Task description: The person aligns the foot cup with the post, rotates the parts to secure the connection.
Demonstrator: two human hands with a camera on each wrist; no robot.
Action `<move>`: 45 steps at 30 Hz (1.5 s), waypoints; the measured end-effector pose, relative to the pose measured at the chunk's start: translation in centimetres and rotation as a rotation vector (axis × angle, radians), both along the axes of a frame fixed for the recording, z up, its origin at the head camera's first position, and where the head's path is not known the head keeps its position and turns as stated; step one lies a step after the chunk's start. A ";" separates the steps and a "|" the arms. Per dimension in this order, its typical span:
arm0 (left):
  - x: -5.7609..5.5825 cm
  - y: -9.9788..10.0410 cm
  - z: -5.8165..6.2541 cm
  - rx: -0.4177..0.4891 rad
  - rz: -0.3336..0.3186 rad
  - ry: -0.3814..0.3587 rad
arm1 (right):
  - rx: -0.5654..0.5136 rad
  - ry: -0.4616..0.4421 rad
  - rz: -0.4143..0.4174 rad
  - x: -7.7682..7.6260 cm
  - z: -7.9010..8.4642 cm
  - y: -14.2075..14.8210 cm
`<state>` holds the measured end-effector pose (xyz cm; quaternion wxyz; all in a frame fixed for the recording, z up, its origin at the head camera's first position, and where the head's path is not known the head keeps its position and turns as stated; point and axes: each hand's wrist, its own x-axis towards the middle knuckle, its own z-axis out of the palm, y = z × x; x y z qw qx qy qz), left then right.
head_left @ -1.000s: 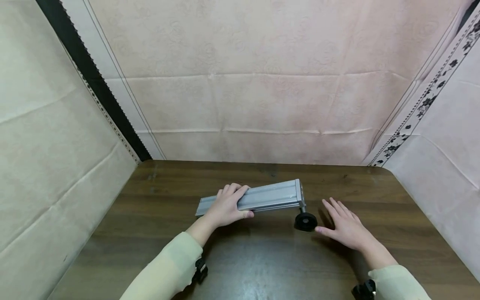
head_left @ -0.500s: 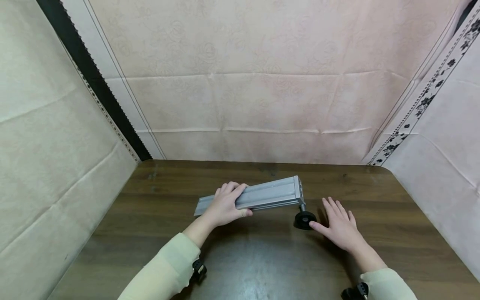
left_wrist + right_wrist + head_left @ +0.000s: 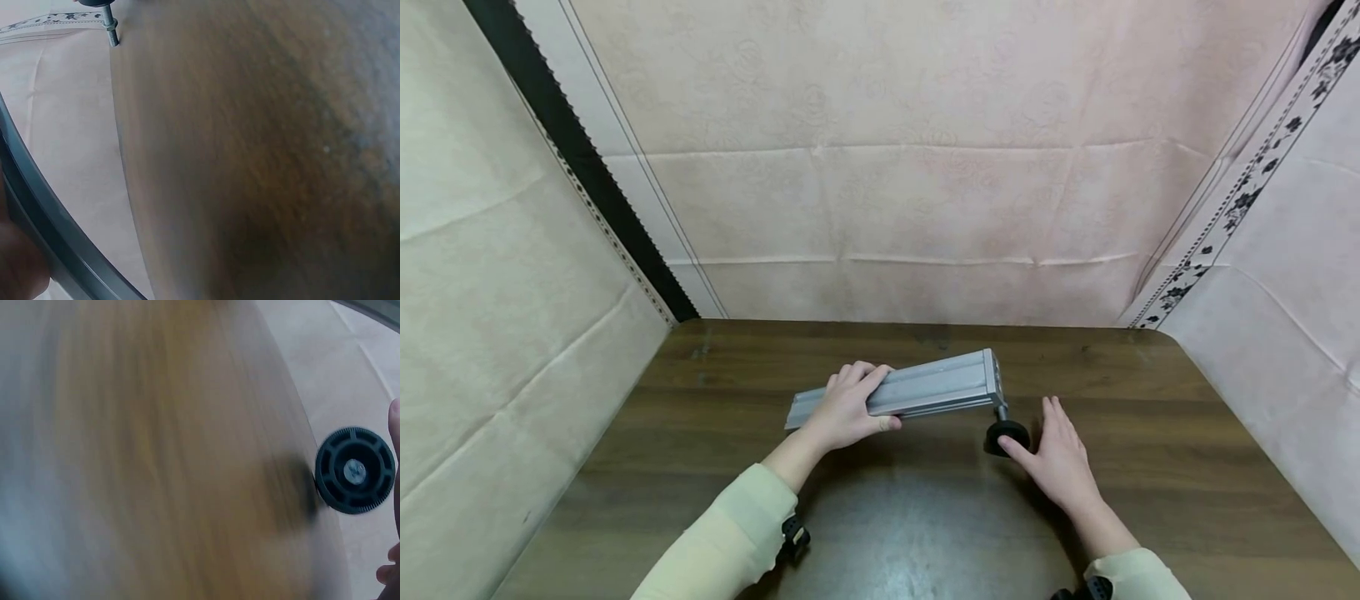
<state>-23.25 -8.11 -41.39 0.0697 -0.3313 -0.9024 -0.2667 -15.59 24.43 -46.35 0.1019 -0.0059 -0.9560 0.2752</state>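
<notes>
My left hand (image 3: 847, 410) grips a silver aluminium profile (image 3: 938, 387) from above near its middle, thumb along the near side. The bar is held tilted over the wooden table, its right end higher. Below that end hangs a black round levelling foot (image 3: 1007, 437) on a threaded stem (image 3: 110, 25). My right hand (image 3: 1062, 461) is at the foot's right side, fingers straight and thumb at its near rim. In the right wrist view the foot's ribbed underside (image 3: 355, 470) shows a screw head in its centre, with fingers (image 3: 396, 434) right beside it.
The brown wooden table (image 3: 895, 517) extends under both hands. A pale patterned cloth (image 3: 865, 208) hangs behind it, with white cloth (image 3: 1300, 350) on the right and cream cloth (image 3: 535, 317) on the left. A dark wrist strap (image 3: 794, 537) is at the left sleeve.
My right hand has moved left to the foot, its fingers drawing closer together. The left hand and profile have shifted slightly left and up in the head view.
</notes>
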 end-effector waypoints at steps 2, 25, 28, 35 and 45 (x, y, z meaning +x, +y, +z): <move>0.1 -0.1 0.0 0.004 0.001 -0.005 | -0.019 0.015 -0.023 0.1 -0.2 -0.6; 0.2 -0.6 -0.5 0.015 0.055 -0.008 | -0.251 0.116 -0.236 0.5 -2.3 -4.4; 0.1 -0.6 -0.6 0.012 0.057 -0.013 | -0.231 0.125 -0.244 0.5 -2.3 -4.6; 0.0 -0.6 -0.8 0.011 0.061 -0.011 | -0.197 0.125 -0.259 0.1 -2.3 -5.1; 0.0 -0.2 -1.1 0.028 0.064 -0.015 | -0.157 0.041 -0.243 -0.2 -2.0 -5.3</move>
